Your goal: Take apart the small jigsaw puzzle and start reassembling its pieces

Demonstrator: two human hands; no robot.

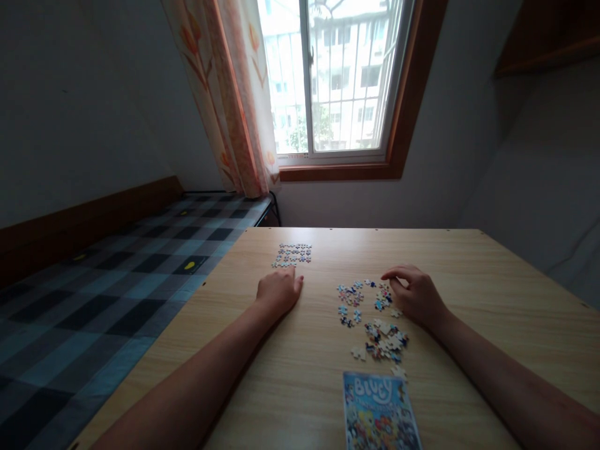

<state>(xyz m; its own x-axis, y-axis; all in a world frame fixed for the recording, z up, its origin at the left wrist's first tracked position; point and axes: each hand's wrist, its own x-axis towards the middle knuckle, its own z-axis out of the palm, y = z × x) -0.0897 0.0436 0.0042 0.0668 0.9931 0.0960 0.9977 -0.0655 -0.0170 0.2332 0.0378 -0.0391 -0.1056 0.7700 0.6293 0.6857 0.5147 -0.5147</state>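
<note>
My left hand point(280, 290) rests on the table just below a block of jigsaw pieces point(294, 253) laid out in rows. Its index finger reaches to the bottom row, and the thumb stands apart to the right. My right hand point(419, 295) hovers beside loose jigsaw pieces point(383, 297), index finger and thumb bent with a gap between them. No piece shows in either hand; the other fingers are partly hidden. Nearer me lies a heap of jigsaw pieces point(387, 340), some face down. Small groups of pieces point(349, 295) are spread left of my right hand.
A blue puzzle box or card marked "Bluey" point(380, 412) lies at the near side of the wooden table point(290, 387). A bed with a checked cover point(117, 275) stands along the left. Beyond the table are a curtain point(229, 94) and a barred window point(344, 87).
</note>
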